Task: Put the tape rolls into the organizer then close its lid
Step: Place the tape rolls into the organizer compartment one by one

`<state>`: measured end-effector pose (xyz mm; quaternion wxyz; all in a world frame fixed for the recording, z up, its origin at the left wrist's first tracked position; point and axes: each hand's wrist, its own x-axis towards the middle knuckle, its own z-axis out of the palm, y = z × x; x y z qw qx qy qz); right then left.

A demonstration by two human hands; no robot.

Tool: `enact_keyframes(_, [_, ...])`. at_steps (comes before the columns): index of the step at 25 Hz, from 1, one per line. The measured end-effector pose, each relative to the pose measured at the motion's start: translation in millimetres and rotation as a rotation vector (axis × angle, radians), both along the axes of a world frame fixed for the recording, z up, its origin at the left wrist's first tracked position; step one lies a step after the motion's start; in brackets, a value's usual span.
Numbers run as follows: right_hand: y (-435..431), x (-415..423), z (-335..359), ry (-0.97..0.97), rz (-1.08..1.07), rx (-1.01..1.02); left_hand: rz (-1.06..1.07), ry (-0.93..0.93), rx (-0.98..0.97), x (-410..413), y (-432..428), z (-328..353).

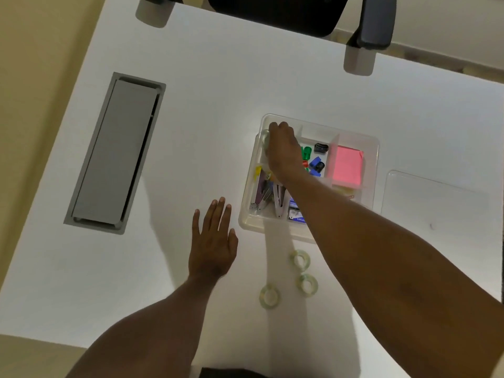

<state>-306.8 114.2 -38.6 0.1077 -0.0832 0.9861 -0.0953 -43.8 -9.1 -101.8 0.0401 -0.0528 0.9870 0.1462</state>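
Note:
A clear plastic organizer [372,148] stands open on the white table, with several compartments. My right hand [283,148] reaches into its far-left compartment, fingers closed around a clear tape roll [265,139] that shows at the hand's left edge. Three more clear tape rolls lie on the table in front of the organizer: one [300,259], one [307,284] and one [269,296]. My left hand [214,241] rests flat on the table, fingers spread, left of the organizer. The clear lid [431,203] lies flat to the organizer's right.
The organizer holds pink sticky notes [348,165], coloured sharpeners and clips [316,159], and staplers [278,203]. A grey cable hatch [117,151] is set into the table at left. A black chair [275,12] stands at the far edge.

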Motion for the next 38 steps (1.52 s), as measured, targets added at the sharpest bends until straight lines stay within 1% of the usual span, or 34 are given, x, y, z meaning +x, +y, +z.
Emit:
enact_keyframes(3, [1.2,2.5,5.2,0.082,-0.020,-0.052,0.002,-0.001,-0.014,-0.7,0.0,-1.5])
enact_keyframes(6, [8.3,16.8,20.5,0.236,-0.017,-0.101,0.004,-0.001,-0.015,-0.4,0.4,-1.3])
enact_keyframes(9, [17.6,47.2,35.2,0.372,0.002,-0.123,0.000,0.001,-0.016,-0.8,0.7,0.7])
enact_keyframes(12, [27.1,89.3,43.3,0.421,-0.037,-0.196,-0.004,0.013,-0.024,-1.6,0.4,3.6])
enact_keyframes(15, [43.9,142.3,40.7,0.398,-0.096,-0.212,-0.012,0.030,-0.029,0.6,0.7,3.8])
enact_keyframes(19, [76.4,221.8,24.7,0.346,-0.138,-0.141,-0.002,0.057,-0.002,3.4,1.6,3.3])
enact_keyframes(21, [91.8,256.9,14.9,0.286,-0.172,-0.132,-0.004,0.073,0.001,3.0,1.1,3.6])
enact_keyframes(24, [107.2,289.5,3.4,0.158,-0.317,-0.105,-0.009,0.091,0.000,7.1,1.3,1.7])
enact_keyframes(26, [112.4,292.7,-2.2,0.117,-0.374,-0.055,-0.003,0.104,0.010,4.6,2.5,1.6])
enact_keyframes(31, [116.5,285.7,-5.3,0.054,-0.360,-0.003,0.008,0.101,0.014,6.9,7.2,2.5])
enact_keyframes(34, [114.0,271.5,-2.6,0.078,-0.358,-0.069,0.020,0.093,0.042,-5.6,7.2,3.1])
enact_keyframes(35, [108.2,256.7,3.8,0.117,-0.335,-0.085,0.024,0.102,0.033,-19.7,4.3,6.0])
enact_keyframes(38, [98.5,258.7,10.0,0.163,-0.248,-0.203,0.017,0.086,0.037,-15.6,4.1,5.2])
